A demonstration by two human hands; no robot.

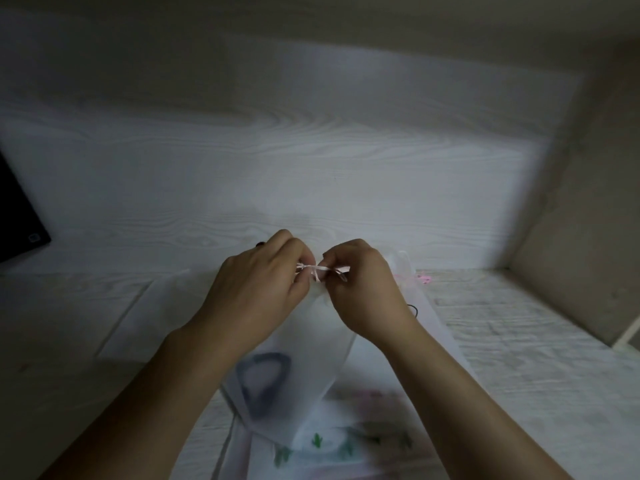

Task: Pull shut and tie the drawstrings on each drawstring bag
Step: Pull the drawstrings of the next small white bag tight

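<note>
At the centre of the frame, the left hand [258, 282] and right hand [363, 289] each pinch the pale pink ribbon drawstrings [316, 270] atop a sheer white fabric bag [304, 386] above the whitish wood-grain worktop [519, 341].

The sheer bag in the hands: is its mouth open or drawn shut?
Drawn shut. The bag narrows to a gathered neck under the pink drawstring, which the left hand and right hand pinch.

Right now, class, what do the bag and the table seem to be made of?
Bag: probably thin, sheer fabric, since a dark shape shows through it. Table: seemingly white-finished wood or laminate with printed grain lines, matte. Drawstring: likely narrow pale ribbon.
</note>
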